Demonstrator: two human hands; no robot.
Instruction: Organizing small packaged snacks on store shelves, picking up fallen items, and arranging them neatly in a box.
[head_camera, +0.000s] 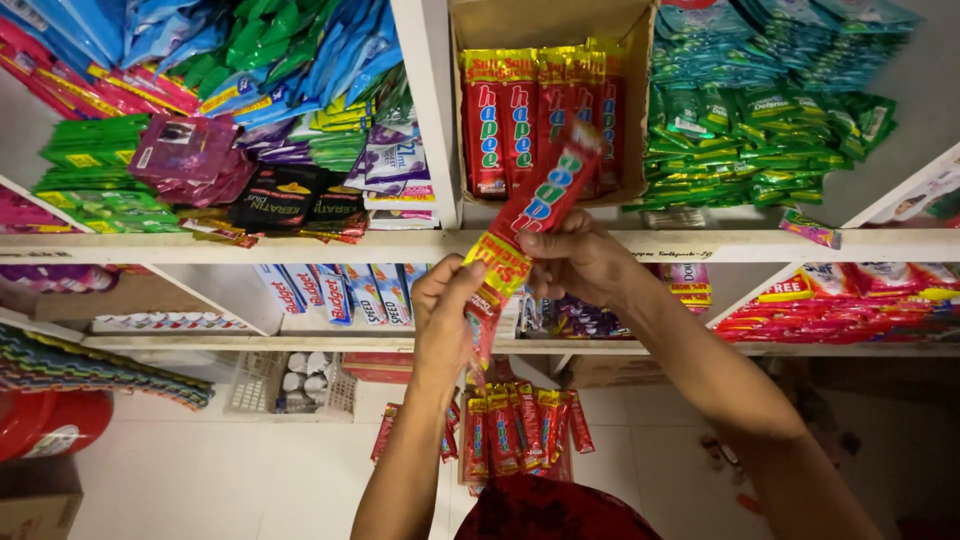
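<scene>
Gripping a strip of red and yellow sachets (535, 205), both hands are raised before the shelves. The right hand (580, 262) pinches the strip near its yellow band, fingers closed around it; the left hand (445, 310) closes on it just below, where more sachets hang down. Above the grip, the strip's top reaches the cardboard box (470, 110) holding matching sachets. Right of the grip lie green sachets (740, 150).

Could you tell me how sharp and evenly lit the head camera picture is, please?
Head view: the shelf edge bows from wide-angle distortion; the red sachet strip is motion-blurred where the right hand and left hand hold it; lower corners fall dim.
</scene>
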